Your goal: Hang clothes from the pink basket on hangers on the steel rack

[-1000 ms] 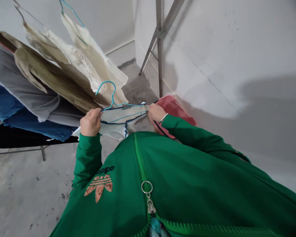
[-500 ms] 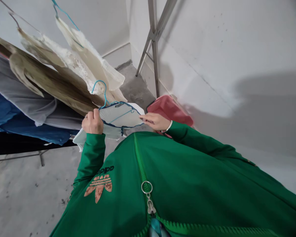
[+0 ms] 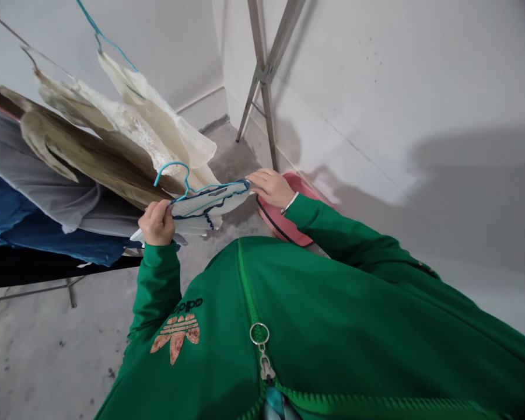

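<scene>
A white garment (image 3: 192, 207) with dark blue trim is stretched between my two hands, its neck opening facing up. Inside it sits a blue wire hanger (image 3: 186, 175), the hook standing out above the trim and curving to the left. My left hand (image 3: 157, 223) is closed round the garment's left end, fingers curled over the edge. At the opposite end, my right hand (image 3: 271, 188) pinches the trim between thumb and fingers. The lower part of the garment hangs partly hidden behind my left hand and the green jacket.
To the left, several clothes hang in a row: a cream top (image 3: 153, 111), an olive garment (image 3: 91, 154), a grey one (image 3: 39, 169) and a blue one (image 3: 48, 221). A pink basin (image 3: 284, 224) stands by the wall, beneath my right hand. Crossed metal legs (image 3: 262, 76) rise in the corner.
The neck opening has narrowed from a wide oval to a thin gap. My right hand has risen a little at its end of the garment, and the hanger hook has tilted left.
</scene>
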Available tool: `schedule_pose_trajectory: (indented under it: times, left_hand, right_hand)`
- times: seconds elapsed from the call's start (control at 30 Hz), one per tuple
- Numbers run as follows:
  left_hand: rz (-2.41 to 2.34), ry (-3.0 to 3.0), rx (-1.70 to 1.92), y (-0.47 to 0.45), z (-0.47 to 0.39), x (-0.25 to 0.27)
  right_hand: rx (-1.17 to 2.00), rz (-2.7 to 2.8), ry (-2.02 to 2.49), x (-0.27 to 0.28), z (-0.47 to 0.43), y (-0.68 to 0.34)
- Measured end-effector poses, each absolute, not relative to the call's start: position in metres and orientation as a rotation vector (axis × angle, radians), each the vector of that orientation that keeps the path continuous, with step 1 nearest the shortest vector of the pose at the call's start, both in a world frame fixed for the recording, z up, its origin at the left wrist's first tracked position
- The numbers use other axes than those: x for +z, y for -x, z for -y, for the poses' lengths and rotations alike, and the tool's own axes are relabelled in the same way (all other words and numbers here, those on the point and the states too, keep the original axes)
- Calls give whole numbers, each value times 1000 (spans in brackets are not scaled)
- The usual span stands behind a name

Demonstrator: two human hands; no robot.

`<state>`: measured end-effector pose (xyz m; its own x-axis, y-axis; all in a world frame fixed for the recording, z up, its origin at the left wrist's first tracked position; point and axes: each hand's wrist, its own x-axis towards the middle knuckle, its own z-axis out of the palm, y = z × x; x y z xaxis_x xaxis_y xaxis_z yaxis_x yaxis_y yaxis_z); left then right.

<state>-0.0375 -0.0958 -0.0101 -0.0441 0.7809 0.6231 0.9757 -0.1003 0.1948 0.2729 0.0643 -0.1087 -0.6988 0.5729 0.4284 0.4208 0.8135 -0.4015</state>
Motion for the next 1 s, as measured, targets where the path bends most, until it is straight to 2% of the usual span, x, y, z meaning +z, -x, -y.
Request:
schedule_pose_trajectory:
  times: [0.3, 0.6, 0.8, 1.0]
  left_hand:
    - [1948, 2174, -877, 25, 89, -21]
    - [2246, 2370, -749, 80, 99, -40]
    - [2196, 2344, -854, 84, 104, -40]
    - [2021, 2305, -717, 57, 85, -34]
  right_hand:
    - [329, 2539, 603, -90, -57, -247]
    - [388, 2266, 666, -58, -62, -284]
    - [395, 2231, 657, -51, -61, -298]
    - [455, 2207, 631, -47, -54, -289]
